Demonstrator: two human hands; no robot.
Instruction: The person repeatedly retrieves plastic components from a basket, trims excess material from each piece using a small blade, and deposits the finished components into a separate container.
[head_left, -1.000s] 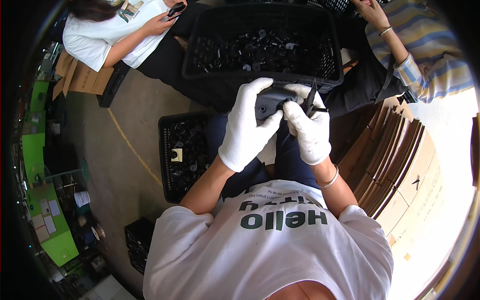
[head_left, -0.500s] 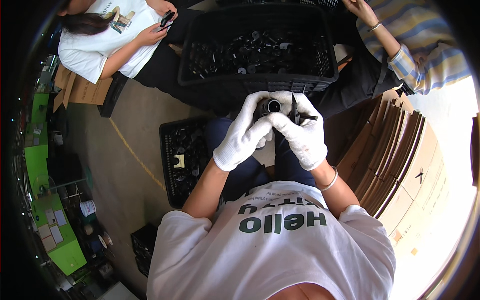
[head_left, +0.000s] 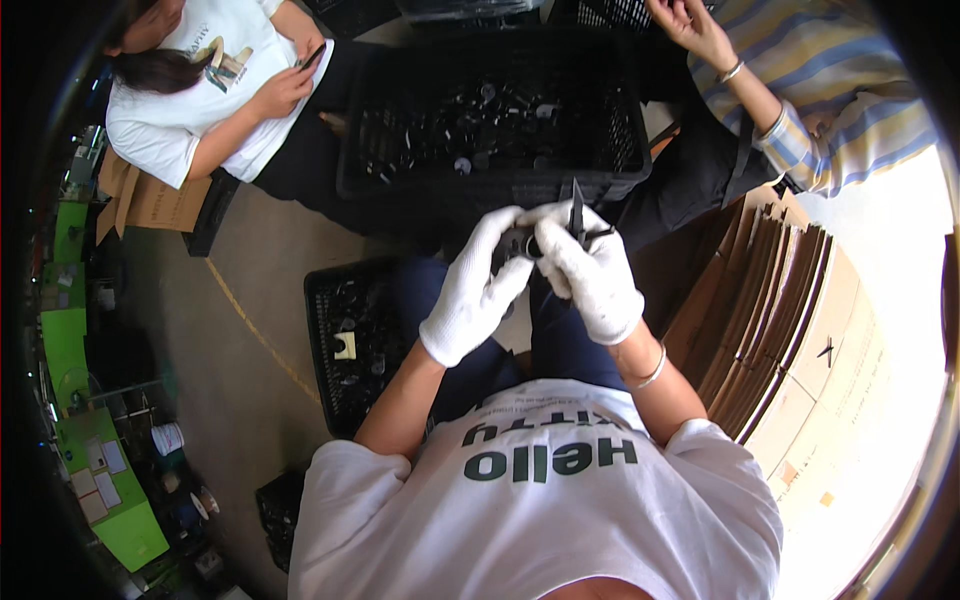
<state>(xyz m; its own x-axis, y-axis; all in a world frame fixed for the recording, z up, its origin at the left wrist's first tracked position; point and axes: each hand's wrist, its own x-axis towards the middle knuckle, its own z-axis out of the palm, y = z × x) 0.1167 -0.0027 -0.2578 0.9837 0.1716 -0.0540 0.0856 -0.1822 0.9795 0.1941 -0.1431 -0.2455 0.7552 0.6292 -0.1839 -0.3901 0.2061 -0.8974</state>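
Note:
Both my hands wear white knit gloves and meet in front of my knees. My left hand [head_left: 472, 292] is closed round a small black part [head_left: 513, 243] with a round, light-edged opening; the fingers hide much of it. My right hand [head_left: 597, 285] is closed on a dark pointed-blade tool [head_left: 577, 208], whose tip sticks up past the fingers. A short dark piece of it juts out to the right; whether it is a knife or snips I cannot make out. The right thumb and fingers press against the black part's opening.
Ahead stands a large black crate [head_left: 495, 180] of small black parts. A lower black crate [head_left: 318, 345] with similar parts is left of my knees. Flattened cardboard [head_left: 770, 320] leans at right. Two co-workers sit beyond, one at left handling a small dark item [head_left: 313, 57].
My hands have shifted slightly left and down in the picture. The black part has turned, and my right thumb now covers more of its opening. The whole view has moved a little.

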